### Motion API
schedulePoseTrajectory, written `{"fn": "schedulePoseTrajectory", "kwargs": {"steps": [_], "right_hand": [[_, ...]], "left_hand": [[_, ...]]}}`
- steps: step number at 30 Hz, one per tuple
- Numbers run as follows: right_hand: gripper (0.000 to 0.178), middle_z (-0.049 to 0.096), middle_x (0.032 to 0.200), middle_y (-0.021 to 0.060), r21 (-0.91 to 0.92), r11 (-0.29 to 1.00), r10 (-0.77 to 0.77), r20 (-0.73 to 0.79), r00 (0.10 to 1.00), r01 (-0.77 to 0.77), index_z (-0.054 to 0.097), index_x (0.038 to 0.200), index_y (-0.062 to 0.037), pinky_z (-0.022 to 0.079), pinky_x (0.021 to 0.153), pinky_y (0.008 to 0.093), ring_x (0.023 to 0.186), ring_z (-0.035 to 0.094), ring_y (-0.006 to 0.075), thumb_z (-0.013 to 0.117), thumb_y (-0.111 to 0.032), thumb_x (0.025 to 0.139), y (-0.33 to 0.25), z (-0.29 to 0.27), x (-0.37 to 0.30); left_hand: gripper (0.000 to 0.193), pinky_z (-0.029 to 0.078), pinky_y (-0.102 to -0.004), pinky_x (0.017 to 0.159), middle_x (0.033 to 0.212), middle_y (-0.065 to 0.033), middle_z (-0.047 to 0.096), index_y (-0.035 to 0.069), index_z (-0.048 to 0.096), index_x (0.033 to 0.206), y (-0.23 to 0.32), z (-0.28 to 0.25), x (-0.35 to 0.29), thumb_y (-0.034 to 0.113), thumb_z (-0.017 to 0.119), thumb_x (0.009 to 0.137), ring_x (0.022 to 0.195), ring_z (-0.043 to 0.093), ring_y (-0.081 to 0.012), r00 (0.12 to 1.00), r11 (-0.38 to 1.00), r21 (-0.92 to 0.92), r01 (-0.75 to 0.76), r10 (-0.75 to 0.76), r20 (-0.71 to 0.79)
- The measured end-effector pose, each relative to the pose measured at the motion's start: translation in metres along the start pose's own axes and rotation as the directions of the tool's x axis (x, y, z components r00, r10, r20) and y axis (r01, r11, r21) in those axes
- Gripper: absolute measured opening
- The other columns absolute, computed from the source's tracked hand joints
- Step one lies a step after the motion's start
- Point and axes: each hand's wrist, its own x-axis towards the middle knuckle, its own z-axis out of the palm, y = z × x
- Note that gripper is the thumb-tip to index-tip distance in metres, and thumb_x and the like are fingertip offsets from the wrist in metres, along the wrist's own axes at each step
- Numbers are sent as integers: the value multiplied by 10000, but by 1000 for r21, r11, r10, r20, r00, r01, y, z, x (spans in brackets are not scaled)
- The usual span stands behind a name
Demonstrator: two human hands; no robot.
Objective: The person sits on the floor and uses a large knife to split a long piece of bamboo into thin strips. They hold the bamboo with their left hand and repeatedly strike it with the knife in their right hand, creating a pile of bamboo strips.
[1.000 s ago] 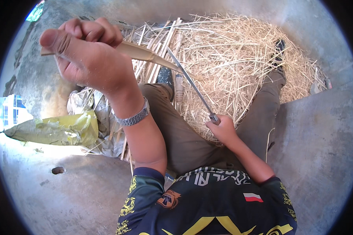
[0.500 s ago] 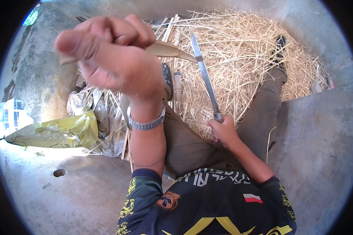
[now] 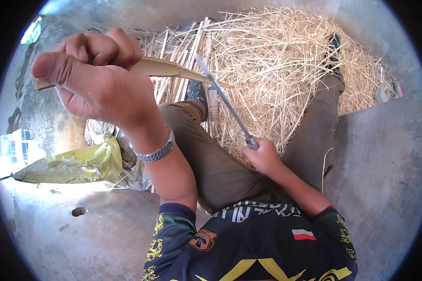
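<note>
My left hand (image 3: 105,82), raised at the upper left, is closed around a pale bamboo strip (image 3: 159,68). One end of the strip pokes out past my thumb, and the other tapers to the right. My right hand (image 3: 266,157) grips the handle of a long, narrow knife (image 3: 229,105) at the centre, above my lap. Its blade slants up and left. Near its upper part the blade crosses the thin end of the strip; whether they touch I cannot tell.
A heap of pale shavings (image 3: 276,70) spreads between and beyond my legs. Several split strips (image 3: 185,56) lie by my left foot (image 3: 196,91), near a short wooden piece (image 3: 213,110). A yellow sack (image 3: 89,161) lies at left. Concrete walls surround this, with a hole (image 3: 79,211) lower left.
My left hand has moved left with the bamboo strip, drawing it along the blade. The knife has shifted slightly left and tilts further that way.
</note>
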Motion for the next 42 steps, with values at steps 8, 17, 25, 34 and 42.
{"fn": "schedulePoseTrajectory", "kwargs": {"steps": [8,17,25,34,42], "right_hand": [[245,571,568,79,-89,992,-83,24,996,84,592,702,12,442,550,365,519,512,158,684,-189,808,5,2,1],[236,514,549,82,-165,884,-464,-203,862,437,570,737,15,397,530,319,529,439,108,675,-134,886,-62,-6,8],[310,619,620,136,-232,971,-60,-17,998,54,621,708,28,472,580,411,570,610,245,660,-248,843,-40,11,66],[271,506,578,-17,-42,921,-391,-120,913,388,565,683,-54,361,489,310,500,442,90,688,-172,895,-99,-16,22],[261,523,562,-3,-207,972,-139,-123,983,112,547,696,-57,352,458,285,469,467,88,657,-142,918,-2,6,94]], "left_hand": [[581,177,-260,394,535,43,242,160,305,709,-9,-21,14,635,382,1035,414,244,-78,988,993,82,-87,97,-123],[603,197,-273,422,547,36,239,125,331,703,-39,-18,52,623,425,1030,440,288,-95,997,999,26,-27,28,-69],[556,170,-271,424,574,37,237,112,359,754,-51,0,39,580,450,1040,447,256,-73,992,993,19,-116,116,-45],[587,175,-278,443,583,36,230,117,328,710,-39,-12,37,586,472,1034,474,230,-87,1000,997,-77,-14,15,10],[529,172,-273,449,581,28,259,94,370,747,-46,5,33,507,492,1052,478,237,-84,995,993,-89,-78,84,61]]}}
